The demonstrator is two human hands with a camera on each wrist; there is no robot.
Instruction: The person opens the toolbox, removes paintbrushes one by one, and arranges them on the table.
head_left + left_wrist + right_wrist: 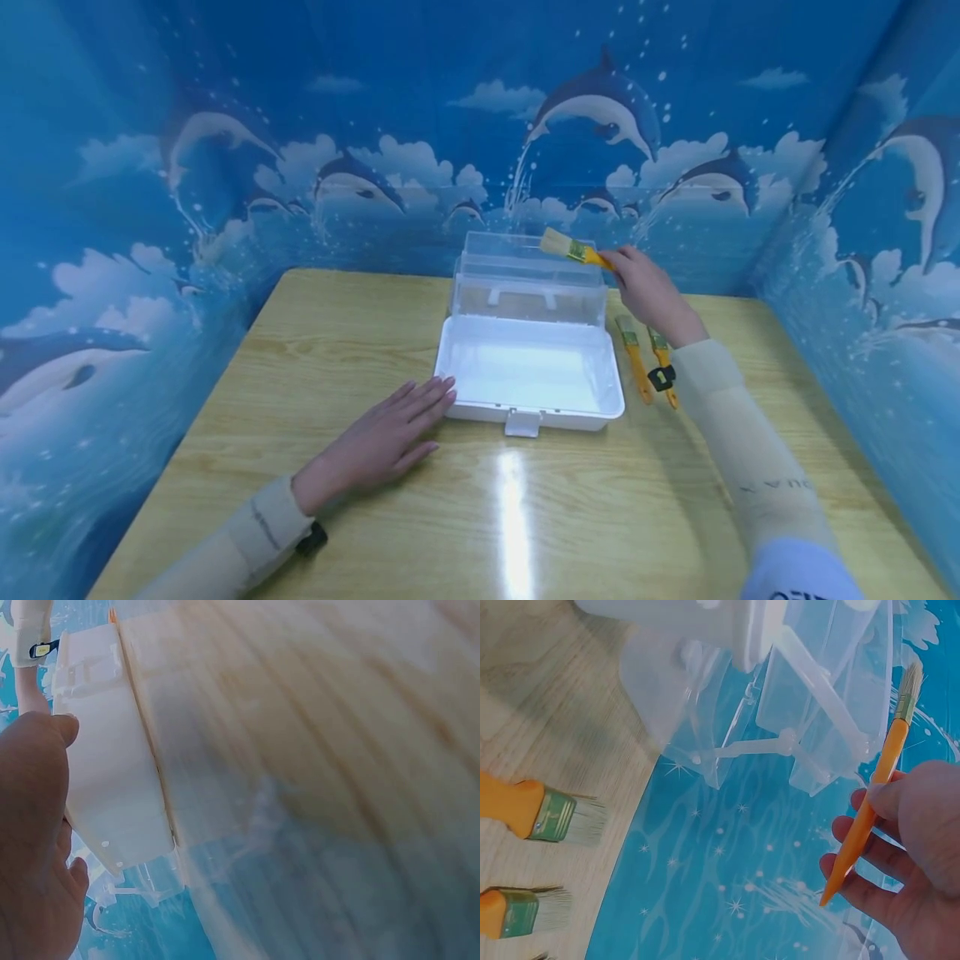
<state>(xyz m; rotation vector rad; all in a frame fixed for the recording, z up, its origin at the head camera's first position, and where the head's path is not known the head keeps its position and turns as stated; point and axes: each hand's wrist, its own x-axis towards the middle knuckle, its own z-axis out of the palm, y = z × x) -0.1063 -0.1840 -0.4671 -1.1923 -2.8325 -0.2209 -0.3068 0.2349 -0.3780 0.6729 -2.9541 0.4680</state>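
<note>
My right hand grips a paintbrush by its orange handle, above the table's far side. Its pale bristles point left, over the raised clear lid in the head view. Below stands a white plastic storage box, lid swung back and its inside bare. My left hand lies with straight fingers, their tips at the box's front left corner. More paintbrushes lie right of the box, among them a slim one and another partly behind the wrist strap.
All of this is on a wooden table. Blue dolphin-print curtains hang behind the table and along both sides. A clear latch sticks out from the box's front. In the right wrist view, hinge arms join lid and box.
</note>
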